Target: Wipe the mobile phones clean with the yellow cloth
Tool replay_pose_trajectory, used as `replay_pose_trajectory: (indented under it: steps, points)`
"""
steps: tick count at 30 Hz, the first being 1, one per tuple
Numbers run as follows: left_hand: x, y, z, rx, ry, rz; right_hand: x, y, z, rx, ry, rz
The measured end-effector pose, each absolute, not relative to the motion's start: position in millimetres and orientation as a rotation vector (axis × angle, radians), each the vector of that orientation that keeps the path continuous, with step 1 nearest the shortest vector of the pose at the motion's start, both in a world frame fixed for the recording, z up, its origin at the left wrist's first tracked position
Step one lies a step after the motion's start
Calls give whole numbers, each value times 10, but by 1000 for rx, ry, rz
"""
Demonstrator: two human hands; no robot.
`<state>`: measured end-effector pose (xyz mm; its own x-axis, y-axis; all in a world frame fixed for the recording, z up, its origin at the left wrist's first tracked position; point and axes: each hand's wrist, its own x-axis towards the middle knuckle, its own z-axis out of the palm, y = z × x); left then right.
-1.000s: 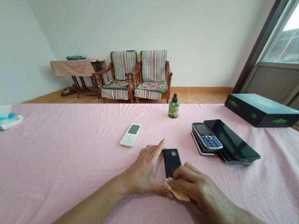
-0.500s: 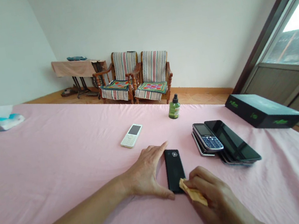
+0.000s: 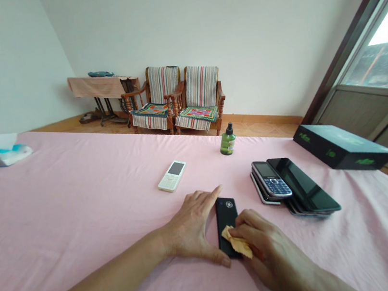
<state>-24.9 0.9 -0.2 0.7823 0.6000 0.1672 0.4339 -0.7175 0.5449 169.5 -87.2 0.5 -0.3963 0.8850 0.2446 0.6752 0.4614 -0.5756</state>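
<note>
A black mobile phone [image 3: 226, 216] lies back up on the pink cloth, its round camera at the far end. My left hand [image 3: 193, 226] braces it from the left, index finger by the far corner and thumb at the near end. Pinched in my right hand [image 3: 267, 246] is a folded yellow cloth [image 3: 238, 243], pressed on the lower part of the phone's back. Some of the phone is hidden under the cloth and fingers. Beyond my left hand lies a white keypad phone [image 3: 172, 176], face up.
At the right, a dark keypad phone [image 3: 274, 184] tops a small pile beside stacked black smartphones [image 3: 304, 185]. Behind them sits a black box [image 3: 340, 145]. A green spray bottle [image 3: 228, 140] stands near the far edge; a tissue pack [image 3: 2, 155] lies far left.
My right hand has moved the yellow cloth left and slightly up, from the phone's lower right edge onto its back. My left hand stays around the phone.
</note>
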Motion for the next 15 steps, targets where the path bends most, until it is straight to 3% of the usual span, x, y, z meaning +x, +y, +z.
replay_pose_trajectory:
  steps: [7, 15]
  points:
    - [-254, 12, -13, 2496, 784, 434, 1750, -536, 19, -1363, -2190, 396]
    - [-244, 0, 5, 2484, 789, 452, 1712, -954, 8, -1271, -2201, 508]
